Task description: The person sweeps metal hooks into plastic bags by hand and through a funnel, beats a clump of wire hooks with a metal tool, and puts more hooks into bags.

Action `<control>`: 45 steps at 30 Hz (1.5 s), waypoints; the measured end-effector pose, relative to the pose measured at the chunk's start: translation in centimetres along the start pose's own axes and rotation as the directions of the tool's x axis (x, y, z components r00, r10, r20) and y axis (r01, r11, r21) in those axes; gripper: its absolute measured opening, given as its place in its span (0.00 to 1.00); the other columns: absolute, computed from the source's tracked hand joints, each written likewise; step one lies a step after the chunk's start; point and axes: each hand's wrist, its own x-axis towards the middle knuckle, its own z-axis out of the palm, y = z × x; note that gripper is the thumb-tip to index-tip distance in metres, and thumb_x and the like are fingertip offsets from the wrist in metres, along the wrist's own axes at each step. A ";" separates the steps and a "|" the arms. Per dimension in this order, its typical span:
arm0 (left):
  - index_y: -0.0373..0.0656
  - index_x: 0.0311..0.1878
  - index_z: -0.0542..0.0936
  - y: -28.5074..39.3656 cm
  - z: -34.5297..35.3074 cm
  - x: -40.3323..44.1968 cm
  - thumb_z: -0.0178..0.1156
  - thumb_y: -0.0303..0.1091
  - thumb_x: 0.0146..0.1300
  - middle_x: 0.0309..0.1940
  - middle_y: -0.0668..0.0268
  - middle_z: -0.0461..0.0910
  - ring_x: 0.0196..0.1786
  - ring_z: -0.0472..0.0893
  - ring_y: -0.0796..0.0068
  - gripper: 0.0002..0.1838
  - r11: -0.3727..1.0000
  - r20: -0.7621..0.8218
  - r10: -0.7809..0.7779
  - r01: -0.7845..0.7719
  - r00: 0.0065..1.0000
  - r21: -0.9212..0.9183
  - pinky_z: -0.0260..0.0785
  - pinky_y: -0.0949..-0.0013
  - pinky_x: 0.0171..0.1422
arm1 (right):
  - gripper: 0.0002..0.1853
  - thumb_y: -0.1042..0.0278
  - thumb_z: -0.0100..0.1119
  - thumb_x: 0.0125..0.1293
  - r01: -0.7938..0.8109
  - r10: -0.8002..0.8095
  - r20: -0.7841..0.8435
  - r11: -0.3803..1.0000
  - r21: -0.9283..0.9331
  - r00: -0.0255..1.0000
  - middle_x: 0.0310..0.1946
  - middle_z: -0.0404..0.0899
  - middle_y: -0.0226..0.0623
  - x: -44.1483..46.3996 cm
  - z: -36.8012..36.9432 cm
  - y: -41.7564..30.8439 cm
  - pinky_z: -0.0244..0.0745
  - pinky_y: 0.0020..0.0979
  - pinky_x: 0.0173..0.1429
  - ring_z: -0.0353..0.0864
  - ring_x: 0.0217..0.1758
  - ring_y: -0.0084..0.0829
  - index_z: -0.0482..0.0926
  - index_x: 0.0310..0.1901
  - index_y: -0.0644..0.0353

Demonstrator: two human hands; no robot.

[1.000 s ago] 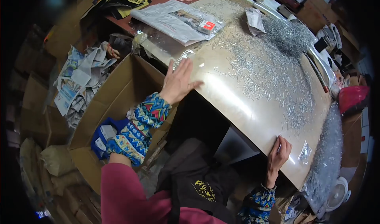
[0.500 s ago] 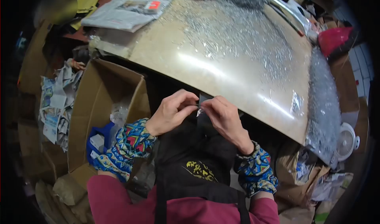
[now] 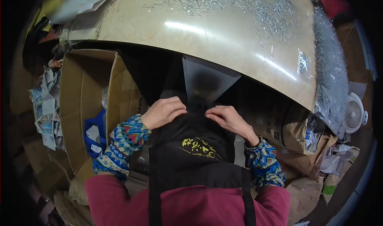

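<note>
My left hand [image 3: 164,112] is closed, its thumb and fingertips pressed together over the dark lap of the black apron [image 3: 191,126]. Facing it across a small gap, my right hand [image 3: 229,121] is also pinched. Anything between either set of fingertips is too small or hidden to make out. Just beyond the hands, a grey trapezoid-shaped panel [image 3: 209,80] slopes down from under the table edge, with a dark blurred patch on it. Many small bent silver wire pieces [image 3: 267,14] lie scattered over the tabletop [image 3: 159,38].
To the left stands an open cardboard box [image 3: 113,82] with a blue bag [image 3: 95,132] in it. Crumpled papers [image 3: 48,106] lie beyond. A heap of silver pieces [image 3: 331,66] borders the table's right side, near a white fan [image 3: 354,113].
My hands have moved apart from each other. The view has tilted down, so the grey panel shows more fully and the shiny bit between my fingers no longer shows.
</note>
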 end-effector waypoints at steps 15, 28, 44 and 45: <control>0.39 0.45 0.73 -2.8 3.7 1.3 0.64 0.21 0.63 0.33 0.67 0.82 0.37 0.83 0.80 0.11 0.478 -0.097 -0.409 0.122 0.907 -0.870 0.77 0.76 0.46 | 0.11 0.64 0.61 0.69 -0.113 0.104 0.053 0.973 0.201 0.993 0.28 0.85 0.37 3.6 -9.2 -6.4 0.78 0.27 0.34 0.83 0.30 0.22 0.85 0.45 0.61; 0.40 0.46 0.80 -2.9 3.3 1.9 0.65 0.28 0.65 0.39 0.71 0.83 0.41 0.81 0.84 0.08 0.290 0.096 -0.459 0.251 0.883 -0.924 0.75 0.78 0.46 | 0.24 0.59 0.50 0.73 0.055 -0.384 -0.339 0.728 -0.684 0.859 0.66 0.68 0.55 16.0 -11.6 -3.5 0.57 0.51 0.75 0.63 0.73 0.51 0.70 0.62 0.69; 0.29 0.60 0.75 -3.4 5.2 2.3 0.55 0.15 0.65 0.55 0.49 0.80 0.61 0.79 0.57 0.19 0.148 0.382 -0.338 0.450 0.860 -0.881 0.77 0.58 0.64 | 0.19 0.59 0.53 0.71 0.014 -0.461 -0.399 0.668 -0.744 0.792 0.66 0.69 0.50 15.8 -10.6 -4.0 0.57 0.54 0.74 0.63 0.71 0.59 0.76 0.60 0.56; 0.23 0.53 0.78 -3.1 5.2 2.4 0.53 0.12 0.64 0.52 0.46 0.81 0.57 0.82 0.58 0.15 0.165 0.350 -0.385 0.437 0.854 -0.884 0.77 0.64 0.63 | 0.19 0.61 0.54 0.70 0.018 -0.439 -0.428 0.715 -0.699 0.790 0.65 0.70 0.50 15.6 -9.6 -3.8 0.58 0.54 0.73 0.63 0.71 0.57 0.76 0.60 0.55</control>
